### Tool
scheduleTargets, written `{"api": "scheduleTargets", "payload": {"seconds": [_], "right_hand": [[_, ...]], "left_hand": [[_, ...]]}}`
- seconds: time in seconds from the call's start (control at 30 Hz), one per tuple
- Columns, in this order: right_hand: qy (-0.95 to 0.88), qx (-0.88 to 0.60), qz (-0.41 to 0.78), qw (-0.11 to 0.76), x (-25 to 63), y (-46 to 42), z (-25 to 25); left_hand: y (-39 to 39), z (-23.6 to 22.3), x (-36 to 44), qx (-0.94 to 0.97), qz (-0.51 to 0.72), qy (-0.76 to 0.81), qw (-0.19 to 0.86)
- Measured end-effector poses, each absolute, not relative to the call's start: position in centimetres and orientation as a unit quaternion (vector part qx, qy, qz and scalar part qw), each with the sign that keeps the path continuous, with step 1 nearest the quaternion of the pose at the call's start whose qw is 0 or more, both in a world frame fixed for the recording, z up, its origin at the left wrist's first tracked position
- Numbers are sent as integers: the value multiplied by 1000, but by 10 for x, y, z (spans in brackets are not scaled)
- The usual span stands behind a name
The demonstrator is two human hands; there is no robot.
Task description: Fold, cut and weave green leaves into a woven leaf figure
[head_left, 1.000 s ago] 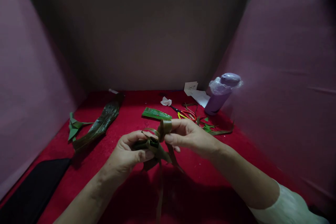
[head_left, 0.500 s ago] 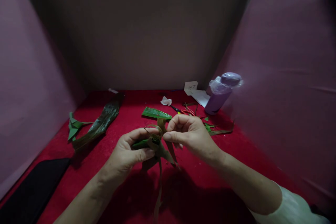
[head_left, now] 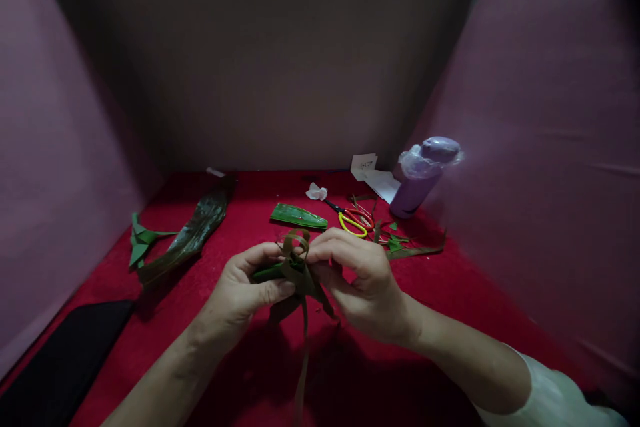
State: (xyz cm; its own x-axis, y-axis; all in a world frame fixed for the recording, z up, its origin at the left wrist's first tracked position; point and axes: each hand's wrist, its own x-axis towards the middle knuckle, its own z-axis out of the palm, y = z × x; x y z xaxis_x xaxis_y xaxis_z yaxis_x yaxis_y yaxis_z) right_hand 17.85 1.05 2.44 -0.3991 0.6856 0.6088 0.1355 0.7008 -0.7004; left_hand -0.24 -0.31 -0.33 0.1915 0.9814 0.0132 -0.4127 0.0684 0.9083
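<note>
A folded bundle of green and brownish leaf strips (head_left: 300,273) is held up over the red cloth between both hands. My left hand (head_left: 247,287) is closed around its left side, thumb in front and fingers behind. My right hand (head_left: 363,277) pinches at the bundle's right side, where a strip curls into a loop on top; which strip sits between the fingertips is partly hidden. From the bundle a long narrow strip (head_left: 303,360) hangs down. Beyond the hands lie a cut green leaf piece (head_left: 299,216) and scissors (head_left: 354,221) with one red and one yellow handle.
To the left are a green folded leaf shape (head_left: 143,240), a long dark leaf (head_left: 195,233) and a black flat object (head_left: 70,360). Leaf scraps (head_left: 397,243), white papers (head_left: 383,185), a crumpled tissue (head_left: 317,192) and a purple container (head_left: 416,190) with plastic stand right and back. Pink walls flank the cloth.
My right hand has moved slightly down and inward against the bundle, uncovering the scissors' handles. The strip on top now forms a rounder loop. My left hand has hardly moved.
</note>
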Motion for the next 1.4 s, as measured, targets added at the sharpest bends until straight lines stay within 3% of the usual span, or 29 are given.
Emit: {"api": "scheduleTargets", "payload": {"seconds": [0.13, 0.27, 0.33, 0.7, 0.97, 1.4], "right_hand": [[-714, -321, 372, 499, 182, 15, 29], [-638, -295, 562, 437, 181, 24, 33], [-610, -284, 602, 430, 179, 27, 33], [-594, -337, 564, 463, 179, 28, 34], [-635, -342, 550, 421, 186, 30, 37], [-587, -306, 602, 447, 185, 35, 30]], "left_hand": [[-5, -3, -3, 426, 529, 347, 647], [-7, 5, -1, 427, 499, 354, 666], [-7, 7, 1, 418, 508, 355, 664], [-6, 0, 3, 500, 495, 408, 582], [-7, 2, 3, 488, 482, 418, 596], [-7, 1, 0, 457, 468, 466, 596]]}}
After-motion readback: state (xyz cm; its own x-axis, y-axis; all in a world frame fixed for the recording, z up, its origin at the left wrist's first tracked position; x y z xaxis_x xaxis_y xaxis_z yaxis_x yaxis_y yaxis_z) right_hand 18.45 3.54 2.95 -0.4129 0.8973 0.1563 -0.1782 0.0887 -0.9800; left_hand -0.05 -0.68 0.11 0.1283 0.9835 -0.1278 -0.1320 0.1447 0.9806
